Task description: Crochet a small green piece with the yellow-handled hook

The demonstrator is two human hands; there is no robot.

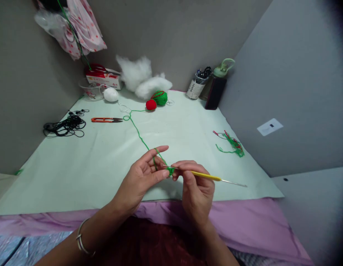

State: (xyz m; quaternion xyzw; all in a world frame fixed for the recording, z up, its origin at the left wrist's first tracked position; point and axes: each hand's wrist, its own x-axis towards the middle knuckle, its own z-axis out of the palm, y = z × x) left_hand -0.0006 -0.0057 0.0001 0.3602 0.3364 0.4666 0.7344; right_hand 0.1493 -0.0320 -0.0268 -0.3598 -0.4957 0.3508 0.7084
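Observation:
A small green crochet piece (pixel 170 171) is pinched between the thumb and fingers of my left hand (pixel 142 177). Green yarn (pixel 141 137) loops over my raised left index finger and runs back across the table toward a green yarn ball (pixel 160 98). My right hand (pixel 197 188) grips a crochet hook (pixel 206 175) by its yellow handle. The hook's metal tip meets the green piece, and its other thin metal end points right. Whether a loop sits on the tip is too small to tell.
Orange thread snips (pixel 106 120) and a black cord tangle (pixel 67 125) lie left. Behind are a red yarn ball (pixel 151 105), white yarn (pixel 111 94) and white stuffing (pixel 135 74). A pen cup (pixel 196 88), a bottle (pixel 216 88) and yarn scraps (pixel 234 145) are right.

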